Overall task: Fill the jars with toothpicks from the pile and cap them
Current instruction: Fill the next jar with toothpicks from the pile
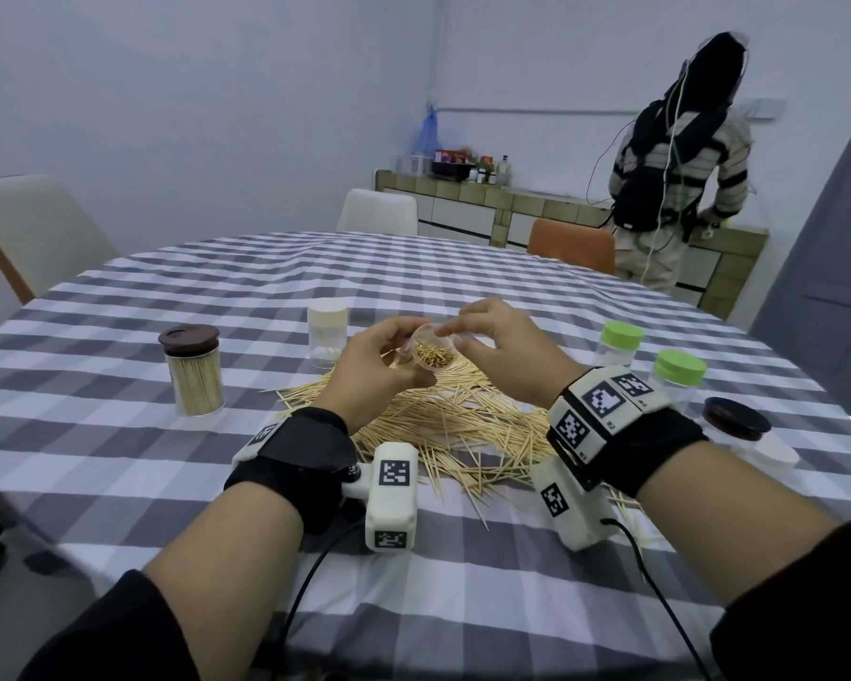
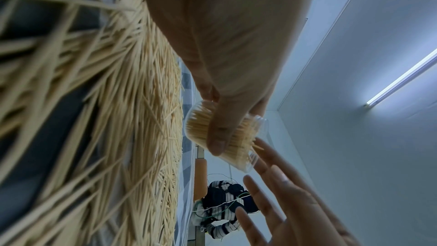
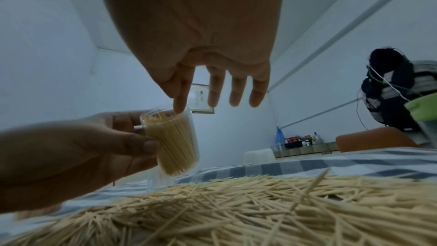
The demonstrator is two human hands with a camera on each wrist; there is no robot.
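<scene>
From left to right I count one brown-lidded full jar (image 1: 194, 371), one white-capped jar (image 1: 327, 333), one open jar (image 1: 431, 353), two green-capped jars (image 1: 619, 344) and one dark lid (image 1: 736, 418). My left hand (image 1: 374, 373) grips the open jar at twelve o'clock of the toothpick pile (image 1: 455, 430). My right hand (image 1: 504, 349), fingers mostly straight, touches its rim at three o'clock.

The head camera looks down over the checked tablecloth (image 1: 178, 307); both wrist cameras peer up, close above the pale wooden toothpick pile (image 3: 236, 203).
</scene>
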